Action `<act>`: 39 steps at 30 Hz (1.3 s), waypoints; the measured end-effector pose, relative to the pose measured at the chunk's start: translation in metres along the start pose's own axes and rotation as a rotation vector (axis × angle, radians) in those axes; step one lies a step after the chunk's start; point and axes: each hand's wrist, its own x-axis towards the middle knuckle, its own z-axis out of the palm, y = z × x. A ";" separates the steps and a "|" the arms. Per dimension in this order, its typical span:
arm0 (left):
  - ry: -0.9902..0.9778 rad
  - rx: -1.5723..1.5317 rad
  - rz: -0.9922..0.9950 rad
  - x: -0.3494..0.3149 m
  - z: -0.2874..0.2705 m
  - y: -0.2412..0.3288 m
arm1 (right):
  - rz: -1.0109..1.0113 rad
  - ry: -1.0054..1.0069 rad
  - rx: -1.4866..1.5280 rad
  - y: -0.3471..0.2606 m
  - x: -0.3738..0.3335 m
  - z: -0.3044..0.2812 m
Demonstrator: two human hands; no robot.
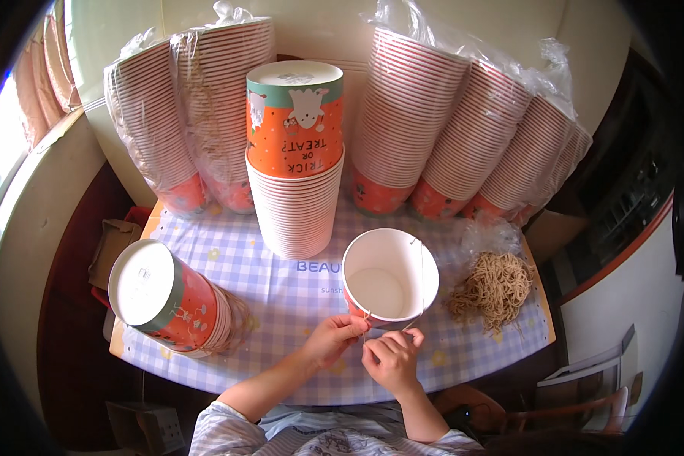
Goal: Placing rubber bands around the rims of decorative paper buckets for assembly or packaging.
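Observation:
A paper bucket (380,279), white inside and red outside, stands mouth up in front of me. A thin cord (422,275) runs from its far rim across the opening to the near side. My left hand (336,338) is closed at the bucket's near rim, pinching the cord between thumb and fingertips. Just to the right, my right hand (394,360) is closed too, with the cord passing through its curled fingers. Part of the cord between the hands is too fine to follow. To the right of the bucket lies a tangled pile of tan cords (495,290).
An upside-down orange bucket (296,118) tops a stack of white-rimmed buckets (295,209). Another stack (194,308) lies tilted at the left, with cords around it. Tall plastic-wrapped stacks (410,106) line the back. A checked cloth (281,304) covers the table.

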 end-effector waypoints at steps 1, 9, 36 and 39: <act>-0.001 0.000 0.001 0.001 0.000 0.001 | -0.019 -0.009 0.007 -0.001 0.000 0.000; 0.069 0.059 0.023 0.001 0.012 0.015 | -0.092 -0.054 0.017 0.000 -0.006 -0.003; 0.124 0.402 0.632 0.022 -0.019 0.021 | -0.039 -0.108 0.076 0.007 -0.005 -0.014; 0.275 0.701 0.705 0.020 -0.025 0.025 | -0.047 -0.080 0.017 0.005 -0.004 -0.019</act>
